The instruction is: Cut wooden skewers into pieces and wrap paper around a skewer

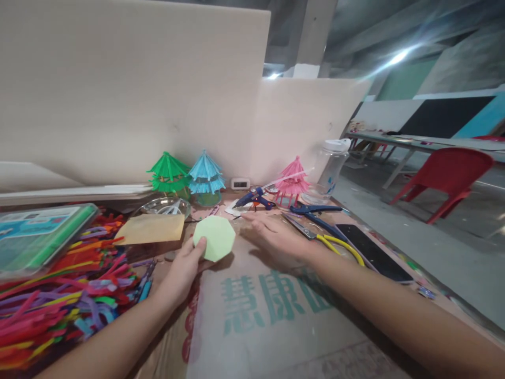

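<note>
Between the thumb and fingers of my left hand point(189, 263) is a pale green octagonal piece of paper point(216, 239), held up above the work surface. My right hand point(276, 237) stretches flat to the right of it, fingers extended and apart from the paper, with nothing seen in them. Just beyond that hand a dark blue glue gun point(254, 198) lies on its side. Yellow-handled scissors point(315, 234) and blue-handled pliers point(315, 213) lie to its right.
Small green point(168, 173), blue point(205, 179) and pink point(294, 181) pagoda-like models stand along the back board. Colourful pipe cleaners point(59, 305) heap at left beside a plastic case point(43, 237). A phone point(373, 252) and clear bottle point(331, 168) are at right; a printed plastic sheet point(284, 337) lies in front.
</note>
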`<state>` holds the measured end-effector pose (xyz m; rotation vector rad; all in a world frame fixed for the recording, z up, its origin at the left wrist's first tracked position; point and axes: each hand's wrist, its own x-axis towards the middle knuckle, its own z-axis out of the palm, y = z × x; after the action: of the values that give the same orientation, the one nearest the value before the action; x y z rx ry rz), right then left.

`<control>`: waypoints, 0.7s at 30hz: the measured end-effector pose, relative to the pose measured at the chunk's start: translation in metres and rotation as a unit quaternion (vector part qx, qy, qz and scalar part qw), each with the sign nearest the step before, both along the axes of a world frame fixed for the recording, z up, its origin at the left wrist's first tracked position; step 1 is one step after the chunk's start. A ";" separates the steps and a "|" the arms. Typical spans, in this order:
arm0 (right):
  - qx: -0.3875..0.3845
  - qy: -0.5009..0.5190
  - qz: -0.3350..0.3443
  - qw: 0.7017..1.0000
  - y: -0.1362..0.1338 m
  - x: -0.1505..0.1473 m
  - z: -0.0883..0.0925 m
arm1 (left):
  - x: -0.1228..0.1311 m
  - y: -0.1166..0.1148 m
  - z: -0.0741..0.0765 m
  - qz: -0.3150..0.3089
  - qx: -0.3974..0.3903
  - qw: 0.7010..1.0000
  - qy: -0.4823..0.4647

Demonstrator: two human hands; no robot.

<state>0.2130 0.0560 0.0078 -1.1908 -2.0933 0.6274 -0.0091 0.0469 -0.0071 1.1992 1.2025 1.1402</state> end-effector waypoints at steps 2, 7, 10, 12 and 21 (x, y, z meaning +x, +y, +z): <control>-0.009 -0.109 -0.015 0.994 0.005 0.006 -0.004 | 0.000 0.002 -0.001 0.025 -0.025 0.999 -0.022; -0.085 -0.073 0.291 0.950 -0.041 0.005 -0.010 | 0.005 -0.001 0.002 0.044 -0.059 0.996 -0.058; -0.160 0.021 0.275 0.948 -0.061 0.008 -0.007 | 0.006 -0.002 0.005 0.047 -0.067 0.994 -0.068; -0.086 -0.023 0.076 0.993 -0.062 0.010 -0.006 | 0.007 -0.003 0.008 0.047 -0.071 0.994 -0.072; -0.255 -0.051 0.459 0.850 -0.122 -0.031 -0.005 | 0.009 -0.004 0.007 0.041 -0.068 0.994 -0.074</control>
<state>0.1823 -0.0661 0.0033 -0.3538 -2.6294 1.6570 0.0000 0.0432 0.0000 0.9533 1.2044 1.1667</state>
